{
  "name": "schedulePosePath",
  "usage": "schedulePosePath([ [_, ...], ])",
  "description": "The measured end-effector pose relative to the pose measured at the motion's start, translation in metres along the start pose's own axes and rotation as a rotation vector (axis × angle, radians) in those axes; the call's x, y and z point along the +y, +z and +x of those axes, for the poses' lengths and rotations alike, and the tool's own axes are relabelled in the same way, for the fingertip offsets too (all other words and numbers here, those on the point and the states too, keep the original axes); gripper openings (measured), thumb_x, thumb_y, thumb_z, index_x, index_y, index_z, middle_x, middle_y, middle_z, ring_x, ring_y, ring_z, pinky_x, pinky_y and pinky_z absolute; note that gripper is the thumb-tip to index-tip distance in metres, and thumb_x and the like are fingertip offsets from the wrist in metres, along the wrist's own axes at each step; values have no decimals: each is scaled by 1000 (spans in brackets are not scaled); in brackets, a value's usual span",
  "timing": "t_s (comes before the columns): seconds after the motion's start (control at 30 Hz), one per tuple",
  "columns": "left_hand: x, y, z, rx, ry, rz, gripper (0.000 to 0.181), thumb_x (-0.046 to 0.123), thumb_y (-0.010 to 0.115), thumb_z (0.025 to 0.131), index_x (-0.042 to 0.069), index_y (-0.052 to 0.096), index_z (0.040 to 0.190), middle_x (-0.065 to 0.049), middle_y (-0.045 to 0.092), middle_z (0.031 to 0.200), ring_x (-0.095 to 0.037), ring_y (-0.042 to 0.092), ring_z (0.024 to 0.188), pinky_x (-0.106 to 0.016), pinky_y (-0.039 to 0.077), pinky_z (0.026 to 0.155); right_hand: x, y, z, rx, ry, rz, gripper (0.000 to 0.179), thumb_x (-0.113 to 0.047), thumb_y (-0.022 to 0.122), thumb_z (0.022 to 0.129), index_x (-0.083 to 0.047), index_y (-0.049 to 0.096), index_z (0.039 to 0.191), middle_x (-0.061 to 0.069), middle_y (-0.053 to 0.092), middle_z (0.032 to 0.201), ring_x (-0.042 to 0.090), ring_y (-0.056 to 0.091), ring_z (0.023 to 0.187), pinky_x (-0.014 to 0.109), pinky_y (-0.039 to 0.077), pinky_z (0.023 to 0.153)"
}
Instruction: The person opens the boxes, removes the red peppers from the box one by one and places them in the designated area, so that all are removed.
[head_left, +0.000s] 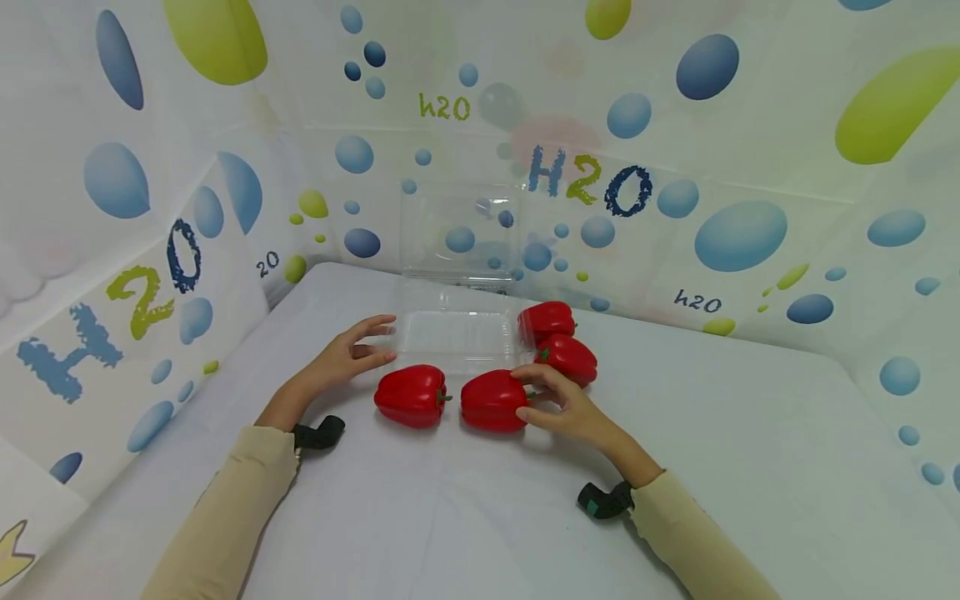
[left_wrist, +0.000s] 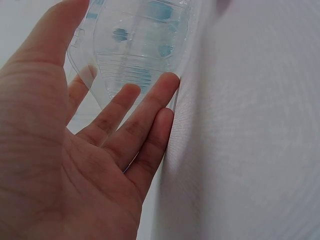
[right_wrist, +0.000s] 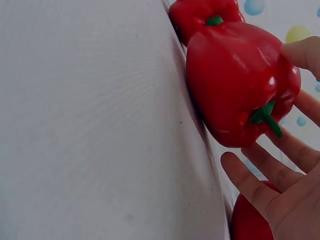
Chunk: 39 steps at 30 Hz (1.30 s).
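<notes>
A clear plastic clamshell box [head_left: 457, 367] stands at the back of the table with its lid [head_left: 461, 233] raised. At its left rim is my left hand [head_left: 352, 354], fingers extended and thumb apart. In the left wrist view, the fingertips overlap the box's edge [left_wrist: 102, 92]; firm contact is unclear. My right hand [head_left: 566, 404] has thumb and fingers around the stem end of a red bell pepper [head_left: 491, 402], which rests on the table. Another red bell pepper [head_left: 408, 396] lies to its left, in front of the box.
Two more red bell peppers, a rear one [head_left: 547, 321] and a nearer one [head_left: 572, 360], lie against the box's right side. White cloth [head_left: 450, 517] covers the table. A patterned sheet [head_left: 787, 150] hangs behind it. Black wrist cameras [head_left: 321, 433] sit on both wrists.
</notes>
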<state>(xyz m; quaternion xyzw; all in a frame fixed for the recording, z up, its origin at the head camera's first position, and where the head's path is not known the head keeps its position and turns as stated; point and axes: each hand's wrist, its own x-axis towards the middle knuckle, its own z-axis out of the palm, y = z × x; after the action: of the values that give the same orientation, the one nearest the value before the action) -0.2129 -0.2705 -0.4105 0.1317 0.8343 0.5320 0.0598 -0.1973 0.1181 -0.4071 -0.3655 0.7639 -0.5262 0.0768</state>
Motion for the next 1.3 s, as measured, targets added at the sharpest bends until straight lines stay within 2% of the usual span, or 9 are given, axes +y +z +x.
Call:
schedulePosePath([
  [0.3,0,-1,0,6,-1,12,69,23,65,94,17,30,153,-23,35,151,-46,47,128,-56,44,101,-3,-1,2,0,3,24,55,-6,74,83,-2,51,132,16,56,129,33,54,118,44,55,90],
  [0.6,2,-3,2,-2,6,15,69,23,65,94,17,30,153,-23,35,151,-47,46,128,-57,44,101,-3,-3,3,6,-33,32,53,-5,72,84,2,50,132,19,55,129,34,54,118,41,56,89],
  [0.7,2,-2,3,-6,8,21,69,25,65,95,17,29,153,-23,35,150,-47,48,127,-57,44,101,-3,-3,2,10,-46,38,53,-5,72,85,3,50,132,21,55,129,36,53,118,43,55,90],
  [0.83,3,-1,3,-12,13,61,70,28,65,94,17,29,153,-23,37,149,-46,51,124,-57,45,100,-1,-1,2,21,-47,33,52,-3,72,85,3,50,132,21,54,130,41,52,118,47,54,92],
  [1.03,4,3,1,-11,-8,128,70,35,65,93,19,30,152,-21,38,148,-45,50,125,-58,46,99,-4,2,-1,43,-43,32,50,-4,71,86,2,51,131,21,54,131,45,49,120,44,51,97],
  [1.13,6,3,1,11,9,168,69,35,66,93,16,33,151,-21,32,152,-44,44,131,-59,43,102,-5,2,0,55,-60,17,50,-2,71,85,2,51,131,21,54,131,44,49,120,49,49,99],
  [1.3,12,3,2,72,50,250,67,33,68,91,11,39,147,-21,21,155,-43,26,140,-61,32,109,-5,-1,0,74,-106,-3,50,3,69,85,0,51,132,18,54,131,43,48,120,55,46,99],
])
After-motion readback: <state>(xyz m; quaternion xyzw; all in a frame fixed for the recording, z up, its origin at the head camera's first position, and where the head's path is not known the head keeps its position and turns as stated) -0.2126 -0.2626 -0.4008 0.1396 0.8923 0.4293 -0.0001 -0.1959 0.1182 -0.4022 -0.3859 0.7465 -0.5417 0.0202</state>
